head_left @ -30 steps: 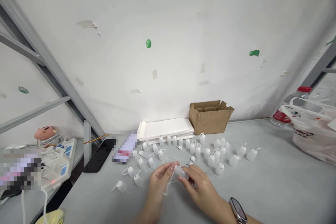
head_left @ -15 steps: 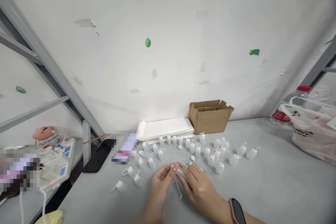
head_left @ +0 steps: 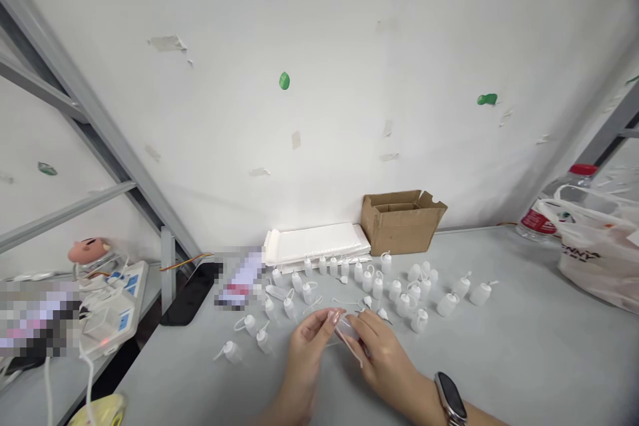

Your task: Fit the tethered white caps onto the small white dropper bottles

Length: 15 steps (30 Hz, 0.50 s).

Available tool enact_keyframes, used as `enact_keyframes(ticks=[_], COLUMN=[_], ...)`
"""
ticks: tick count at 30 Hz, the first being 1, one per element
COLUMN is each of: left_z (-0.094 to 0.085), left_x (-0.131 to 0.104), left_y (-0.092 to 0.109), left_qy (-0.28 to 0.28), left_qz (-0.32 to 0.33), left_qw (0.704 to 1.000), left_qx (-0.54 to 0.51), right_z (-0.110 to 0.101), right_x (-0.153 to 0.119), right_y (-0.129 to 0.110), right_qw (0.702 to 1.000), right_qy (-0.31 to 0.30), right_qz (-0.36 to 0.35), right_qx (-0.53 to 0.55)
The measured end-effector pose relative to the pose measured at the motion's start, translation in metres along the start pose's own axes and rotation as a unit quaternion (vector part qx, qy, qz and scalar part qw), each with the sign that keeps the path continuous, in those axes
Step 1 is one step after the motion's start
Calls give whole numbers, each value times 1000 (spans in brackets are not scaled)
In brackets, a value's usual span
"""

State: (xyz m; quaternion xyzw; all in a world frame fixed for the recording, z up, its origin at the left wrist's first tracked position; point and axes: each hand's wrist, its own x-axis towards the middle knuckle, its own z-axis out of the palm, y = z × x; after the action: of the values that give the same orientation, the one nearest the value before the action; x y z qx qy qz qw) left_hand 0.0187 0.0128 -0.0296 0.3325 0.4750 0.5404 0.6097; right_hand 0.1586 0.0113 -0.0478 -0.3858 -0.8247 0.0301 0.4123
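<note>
Low in the middle, my left hand pinches with its thumb and fingers at the top end of a thin white cap strap. The strap slants down in front of my right hand. Curled around a small translucent squeeze bottle, the right fingers hide most of it. Both hands meet above the table. Around them stand and lie several small white squeeze bottles with looped cap straps. Loose white caps lie just beyond the right fingers.
A cardboard box and a stack of white packets stand against the wall. At left are a black phone and a power strip; at right, a plastic bag and a red-capped bottle.
The white strap that hung below the hands has swung up across the right fingers. My right hand has turned slightly, uncovering a loose cap behind it. The view has shifted a little.
</note>
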Motion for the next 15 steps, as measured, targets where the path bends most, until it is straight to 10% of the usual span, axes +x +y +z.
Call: enact_keyframes(ticks=[7,15], left_z=[-1,-7], left_x=[0,0], left_y=[-10,1], left_qy=[-6,-21], left_qz=[-31,56], left_qw=[999,997], left_qx=[-21,43], right_z=[5,-13], right_x=[-3,13], right_y=[3,-6], right_qw=[997,928], right_qy=[5,-145], right_qz=[-47,236], right_qx=[-55,249])
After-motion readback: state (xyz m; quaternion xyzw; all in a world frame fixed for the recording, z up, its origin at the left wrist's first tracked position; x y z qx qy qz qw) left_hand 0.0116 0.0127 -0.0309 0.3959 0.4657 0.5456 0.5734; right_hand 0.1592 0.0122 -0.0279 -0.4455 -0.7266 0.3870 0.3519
